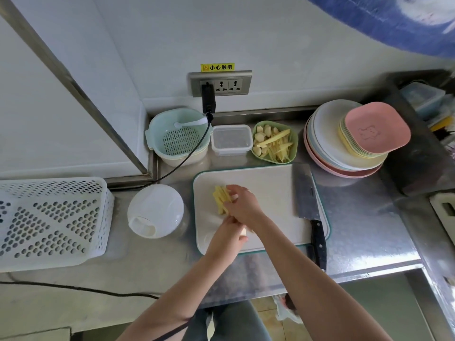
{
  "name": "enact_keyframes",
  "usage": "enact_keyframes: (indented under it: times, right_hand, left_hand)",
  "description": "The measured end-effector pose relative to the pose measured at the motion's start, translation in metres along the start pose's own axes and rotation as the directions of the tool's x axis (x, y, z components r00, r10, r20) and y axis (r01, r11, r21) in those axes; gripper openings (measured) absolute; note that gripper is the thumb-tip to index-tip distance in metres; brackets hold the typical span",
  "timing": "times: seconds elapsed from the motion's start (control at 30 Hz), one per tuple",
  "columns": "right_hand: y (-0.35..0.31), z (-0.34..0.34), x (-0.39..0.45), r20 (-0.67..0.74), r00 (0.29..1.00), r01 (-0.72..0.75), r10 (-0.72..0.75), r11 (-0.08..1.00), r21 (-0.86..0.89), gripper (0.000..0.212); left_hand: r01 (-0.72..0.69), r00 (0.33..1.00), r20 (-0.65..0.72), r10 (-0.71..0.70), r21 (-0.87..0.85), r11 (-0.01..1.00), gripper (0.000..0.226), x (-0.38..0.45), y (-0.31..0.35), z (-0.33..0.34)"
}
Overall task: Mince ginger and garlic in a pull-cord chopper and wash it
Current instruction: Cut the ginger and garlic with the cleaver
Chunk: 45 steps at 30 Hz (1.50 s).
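Yellow ginger strips (220, 199) lie in a pile on the left part of the white cutting board (266, 183). My right hand (243, 205) reaches across from the right, its fingers curled over the near end of the pile, gripping the strips. Just below it, my left hand (227, 236) is curled round a small pale piece (243, 232); I cannot tell whether that is garlic or ginger. The pull-cord chopper (155, 210), white lid on a clear bowl, stands left of the board. A green dish (293, 143) behind the board holds garlic cloves and more ginger strips.
A cleaver (306, 193) lies on the board's right edge, handle toward me. Behind are a mint colander bowl (157, 134), a clear lidded box (231, 140) and stacked plates (344, 143). A white perforated basket (49, 217) sits at left. A black cable (182, 161) runs from the wall socket.
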State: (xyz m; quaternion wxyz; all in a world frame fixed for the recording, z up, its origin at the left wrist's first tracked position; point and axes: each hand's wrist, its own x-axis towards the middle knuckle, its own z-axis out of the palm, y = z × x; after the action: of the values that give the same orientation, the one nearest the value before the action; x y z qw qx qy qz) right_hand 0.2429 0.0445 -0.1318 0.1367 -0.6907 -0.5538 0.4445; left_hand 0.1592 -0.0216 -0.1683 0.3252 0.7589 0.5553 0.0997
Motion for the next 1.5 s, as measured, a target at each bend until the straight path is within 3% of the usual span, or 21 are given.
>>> enact_keyframes:
  times: [0.1,0.17,0.23,0.27,0.37,0.47,0.73,0.8,0.9,1.03,1.13,1.33,1.5]
  right_hand:
    - [0.018,-0.037,-0.016,-0.311,0.95,0.029,0.029,0.983,0.182,0.034]
    - [0.053,-0.07,-0.039,-0.567,0.811,-0.051,0.147,0.982,0.183,0.025]
    - [0.095,-0.094,-0.064,-0.677,0.682,-0.236,0.276,0.96,0.154,0.026]
    - [0.11,-0.1,-0.074,-0.668,0.67,-0.319,0.323,0.938,0.134,0.032]
    - [0.133,-0.093,-0.085,-0.527,0.752,-0.407,0.396,0.908,0.101,0.049]
    - [0.134,-0.08,-0.082,-0.466,0.802,-0.38,0.374,0.921,0.086,0.045]
    - [0.132,-0.086,-0.067,-0.361,0.81,-0.459,0.462,0.883,0.101,0.04]
    - [0.132,-0.09,-0.069,-0.331,0.805,-0.475,0.491,0.87,0.135,0.029]
    - [0.137,-0.092,-0.075,-0.256,0.824,-0.459,0.505,0.861,0.218,0.02]
    - [0.133,-0.094,-0.087,-0.13,0.858,-0.371,0.497,0.775,0.511,0.009]
    - [0.126,-0.092,-0.106,-0.224,0.855,-0.32,0.468,0.815,0.482,0.011]
    - [0.114,-0.043,-0.158,-0.523,0.768,-0.28,0.369,0.928,0.244,0.013]
    - [0.105,-0.003,-0.151,-0.468,0.798,-0.336,0.38,0.925,0.178,0.011]
  left_hand:
    - [-0.072,0.997,-0.039,0.069,-0.075,0.995,0.039,0.002,-0.001,-0.005]
    - [-0.067,0.998,-0.029,0.064,-0.135,0.989,0.038,0.008,0.002,-0.007]
    - [-0.04,0.999,-0.029,0.036,-0.175,0.984,0.035,0.014,0.009,-0.008]
    - [-0.032,0.999,-0.03,0.027,-0.183,0.983,0.033,0.016,0.011,-0.008]
    - [-0.047,0.999,-0.017,0.045,-0.203,0.978,0.03,0.015,0.013,-0.003]
    - [-0.105,0.993,0.032,0.111,-0.163,0.981,0.034,0.01,0.014,0.001]
    - [-0.253,0.95,0.174,0.259,-0.052,0.966,0.064,0.019,0.012,-0.004]
    - [-0.243,0.943,0.226,0.243,-0.029,0.97,0.07,0.026,0.015,-0.003]
    - [-0.228,0.94,0.254,0.227,-0.023,0.973,0.058,0.034,0.022,0.001]
    - [-0.166,0.973,0.15,0.175,-0.07,0.984,0.045,0.035,0.026,0.01]
    - [-0.109,0.992,0.055,0.118,-0.138,0.984,0.033,0.034,0.026,0.012]
    - [-0.076,0.995,0.052,0.091,-0.235,0.969,0.02,0.03,0.026,0.014]
    - [-0.051,0.997,0.037,0.063,-0.256,0.965,0.024,0.022,0.031,0.02]
